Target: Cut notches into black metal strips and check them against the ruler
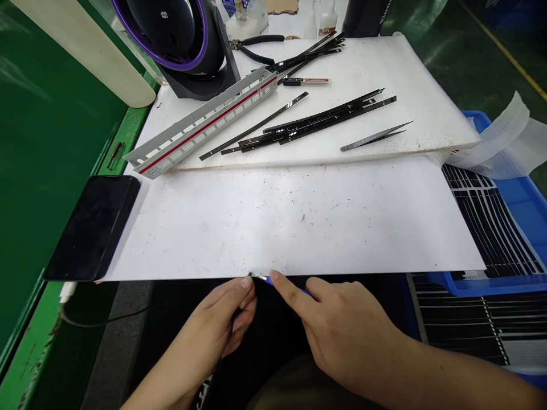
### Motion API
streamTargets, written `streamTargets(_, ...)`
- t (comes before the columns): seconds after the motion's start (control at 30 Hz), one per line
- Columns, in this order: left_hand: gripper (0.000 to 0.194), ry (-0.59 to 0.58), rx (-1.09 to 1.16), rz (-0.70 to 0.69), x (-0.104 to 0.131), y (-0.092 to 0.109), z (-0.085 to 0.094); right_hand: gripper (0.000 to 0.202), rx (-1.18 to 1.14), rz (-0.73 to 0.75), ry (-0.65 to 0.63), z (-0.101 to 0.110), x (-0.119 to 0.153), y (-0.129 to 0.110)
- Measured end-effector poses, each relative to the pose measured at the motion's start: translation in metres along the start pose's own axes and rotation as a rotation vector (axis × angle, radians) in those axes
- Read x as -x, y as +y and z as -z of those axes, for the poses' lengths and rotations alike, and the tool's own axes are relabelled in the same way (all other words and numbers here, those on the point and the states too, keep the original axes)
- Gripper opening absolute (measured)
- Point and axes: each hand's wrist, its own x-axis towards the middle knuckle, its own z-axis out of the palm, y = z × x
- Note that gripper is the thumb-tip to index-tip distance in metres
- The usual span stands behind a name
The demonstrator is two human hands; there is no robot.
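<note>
At the front edge of the white board, my left hand is closed on a thin dark strip that runs down below the fingers. My right hand grips a blue-handled tool, index finger stretched along it. The tool's metal tip meets the strip's end at my left fingertips. Farther back, black strips lie in a pile on a white foam slab, with tweezers to their right. A grey train-car shell with a red stripe rests at the slab's left.
A black phone lies at the left edge. Behind are a purple-rimmed fan, pliers, a pen and more black strips. Blue trays with dark strips stand at the right.
</note>
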Motion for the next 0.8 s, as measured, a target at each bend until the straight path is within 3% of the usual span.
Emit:
streamTargets(0.53, 0.048, 0.0, -0.034, -0.015, -0.0013, 0.0005, -0.0008, 0.068, -0.021, 0.006, -0.002, 0.0017, 0.0007, 0.0023)
streamTargets(0.8, 0.046, 0.02, -0.026, -0.016, -0.0026, -0.0042, 0.0004, 0.078, 0.075, 0.017, 0.027, -0.0015, 0.0006, -0.0012)
